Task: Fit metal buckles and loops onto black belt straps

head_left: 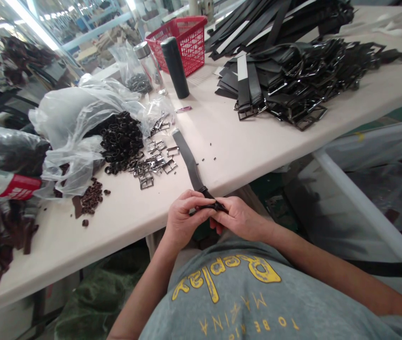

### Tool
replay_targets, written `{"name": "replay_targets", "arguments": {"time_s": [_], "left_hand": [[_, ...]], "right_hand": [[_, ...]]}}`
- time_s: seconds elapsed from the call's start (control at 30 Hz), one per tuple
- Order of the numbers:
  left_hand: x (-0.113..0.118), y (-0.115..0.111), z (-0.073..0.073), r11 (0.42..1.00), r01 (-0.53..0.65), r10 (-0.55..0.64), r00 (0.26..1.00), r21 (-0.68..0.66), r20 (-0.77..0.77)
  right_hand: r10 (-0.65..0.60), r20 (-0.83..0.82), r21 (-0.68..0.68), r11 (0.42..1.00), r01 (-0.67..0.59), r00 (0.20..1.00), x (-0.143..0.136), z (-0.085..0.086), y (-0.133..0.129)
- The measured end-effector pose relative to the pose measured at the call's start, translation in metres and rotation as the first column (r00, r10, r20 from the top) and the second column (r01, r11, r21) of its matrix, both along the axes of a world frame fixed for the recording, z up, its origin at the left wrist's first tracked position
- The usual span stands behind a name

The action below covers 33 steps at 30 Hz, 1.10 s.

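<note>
A short black belt strap (191, 160) lies over the table's front edge, its far end flat on the tabletop. My left hand (185, 215) pinches the strap's near end between thumb and fingers. From the other side my right hand (238, 218) grips the same end, fingertips almost touching those of the left. A dark loop (204, 190) sits around the strap just beyond my fingers. Whatever fitting is between the fingertips is mostly covered. Loose metal buckles (151, 163) lie left of the strap, beside a heap of black belt loops (121, 141).
Buckled black straps (293, 80) are piled at the right, with more straps (254, 21) behind. A dark flask (175, 68), a glass bottle (150, 66) and a red basket (196, 45) stand at the back. Plastic bags (77, 108) and small brown loops (92, 197) occupy the left.
</note>
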<state>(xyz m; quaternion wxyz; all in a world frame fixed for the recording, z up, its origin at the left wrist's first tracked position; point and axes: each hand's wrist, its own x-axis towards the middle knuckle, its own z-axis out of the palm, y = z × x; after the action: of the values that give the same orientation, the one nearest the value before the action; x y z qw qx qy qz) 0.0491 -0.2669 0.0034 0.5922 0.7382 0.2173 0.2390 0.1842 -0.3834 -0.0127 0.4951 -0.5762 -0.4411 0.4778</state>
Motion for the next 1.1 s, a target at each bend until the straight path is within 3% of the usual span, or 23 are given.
{"name": "replay_targets", "arguments": {"time_s": [0.17, 0.33, 0.43, 0.53, 0.63, 0.7, 0.8, 0.9, 1.0, 1.1], "left_hand": [[0.001, 0.0, 0.0, 0.996, 0.022, -0.013, 0.995, 0.083, -0.098], [-0.004, 0.0, 0.002, 0.983, 0.083, -0.062, 0.99, 0.167, -0.124], [-0.005, -0.006, -0.003, 0.998, -0.043, 0.046, 0.996, 0.035, -0.076], [-0.001, -0.014, -0.008, 0.979, -0.16, 0.163, 0.986, -0.126, 0.017], [0.004, -0.016, -0.01, 0.932, -0.235, 0.269, 0.959, -0.276, 0.092], [0.009, -0.013, -0.009, 0.869, -0.264, 0.335, 0.936, -0.419, 0.105], [0.018, -0.008, -0.003, 0.728, -0.196, 0.316, 0.946, -0.656, 0.068], [0.026, -0.011, 0.003, 0.624, -0.097, 0.214, 0.975, -0.775, 0.051], [0.028, -0.022, 0.003, 0.588, -0.051, 0.177, 0.982, -0.807, 0.067], [0.027, -0.031, -0.002, 0.602, -0.025, 0.183, 0.977, -0.798, 0.107]], "right_hand": [[0.016, -0.17, -0.038, 0.999, -0.023, 0.985, -0.001, -0.005, 0.001], [-0.044, -0.247, 0.01, 0.999, 0.048, 0.968, 0.0, -0.007, 0.002], [-0.094, -0.265, 0.018, 0.995, 0.102, 0.96, 0.0, -0.007, 0.003], [-0.156, -0.247, 0.016, 0.986, 0.165, 0.956, -0.001, -0.004, 0.004], [-0.202, -0.211, 0.044, 0.975, 0.216, 0.956, -0.001, 0.002, 0.001], [-0.203, -0.183, 0.078, 0.972, 0.22, 0.962, -0.001, 0.006, -0.001], [-0.174, -0.124, 0.106, 0.977, 0.187, 0.977, -0.002, 0.01, -0.004], [-0.181, -0.051, 0.101, 0.978, 0.185, 0.982, -0.005, 0.01, -0.004], [-0.223, -0.001, 0.082, 0.972, 0.222, 0.975, -0.006, 0.007, -0.003], [-0.237, -0.002, 0.046, 0.97, 0.237, 0.971, -0.006, 0.006, -0.003]]}}
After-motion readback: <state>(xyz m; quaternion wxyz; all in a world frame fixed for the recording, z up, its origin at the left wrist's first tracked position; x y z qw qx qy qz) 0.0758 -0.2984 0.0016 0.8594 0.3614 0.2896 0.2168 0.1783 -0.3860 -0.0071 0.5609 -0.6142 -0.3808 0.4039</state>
